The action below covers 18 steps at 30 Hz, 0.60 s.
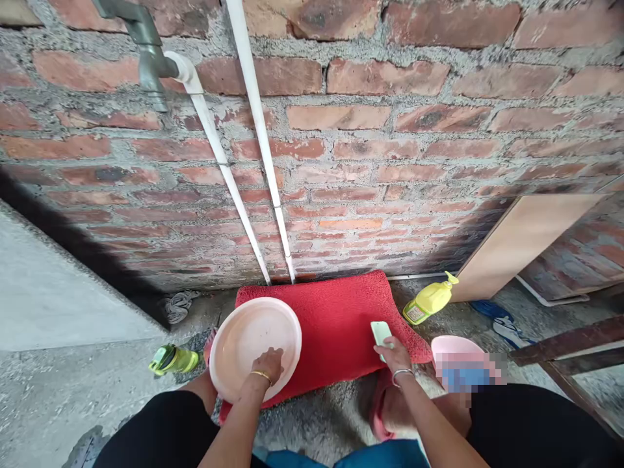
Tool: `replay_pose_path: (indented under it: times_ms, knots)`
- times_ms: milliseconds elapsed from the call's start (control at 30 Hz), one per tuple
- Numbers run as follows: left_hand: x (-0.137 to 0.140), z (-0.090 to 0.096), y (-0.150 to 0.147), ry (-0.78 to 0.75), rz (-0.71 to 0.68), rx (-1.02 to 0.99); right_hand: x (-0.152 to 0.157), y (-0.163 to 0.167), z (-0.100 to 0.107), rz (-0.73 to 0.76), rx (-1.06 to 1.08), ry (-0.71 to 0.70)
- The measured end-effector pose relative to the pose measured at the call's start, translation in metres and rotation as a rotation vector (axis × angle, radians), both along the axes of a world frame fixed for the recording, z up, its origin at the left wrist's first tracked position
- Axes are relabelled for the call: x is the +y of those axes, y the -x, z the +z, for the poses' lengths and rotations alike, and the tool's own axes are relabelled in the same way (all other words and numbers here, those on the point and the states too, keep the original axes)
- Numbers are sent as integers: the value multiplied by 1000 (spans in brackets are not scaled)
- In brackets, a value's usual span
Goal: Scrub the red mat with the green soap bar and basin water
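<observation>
The big pale pink basin [253, 322] sits on the left end of a red mat [336, 318], a bit past its edge. The basin looks like it has clear water in it, with a few tiny dark specks, but I cannot tell how deep it is. The left hand [268, 365], with a gold bangle on the wrist, reaches down into the basin. Its fingers look a little bent, but I cannot tell if they are spread or pressed together, or if they touch the bottom.

The right hand [396, 356] pinches the near end of a pale green block [381, 333] between the thumb and fingers. The block is over the right part of the red mat. It has round corners, but I cannot tell if it is soap or a brush, and the hand hides its near end.

A yellow pump bottle [429, 302] leans beside the mat's right corner. Its label is too small to read, and I cannot see how full it is. On the far left, a yellow-green bottle [174, 359] lies on its side on the floor.

Near the right knee is a small pink tub [458, 344]. Blurry squares cover its front, so the blue patch there is hard to make out. Something blue [385, 455] at the bottom is cut off by the edge.
</observation>
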<state>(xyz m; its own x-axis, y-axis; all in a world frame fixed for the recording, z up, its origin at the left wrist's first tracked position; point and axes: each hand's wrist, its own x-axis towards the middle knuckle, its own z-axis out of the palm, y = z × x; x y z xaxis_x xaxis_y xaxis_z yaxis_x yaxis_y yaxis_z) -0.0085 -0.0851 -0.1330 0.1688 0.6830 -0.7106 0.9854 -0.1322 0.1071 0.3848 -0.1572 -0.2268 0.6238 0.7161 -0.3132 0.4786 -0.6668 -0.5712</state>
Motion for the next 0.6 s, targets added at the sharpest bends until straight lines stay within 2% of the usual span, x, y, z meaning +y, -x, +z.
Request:
replay_pose_path:
  times_ms: [133, 300, 467, 600]
  knots:
    - [-7, -7, -4, -16, -12, -73, -1, 34, 3, 123, 35, 63]
    - [-11, -11, -2, -20, -1, -112, 6, 56, 9, 257, -10, 119]
    - [-5, -18, 9, -34, 95, -28, 25, 82, 9, 327, 1, 101]
    - [9, -28, 14, -85, 228, 65, 46, 106, 12, 443, -13, 91]
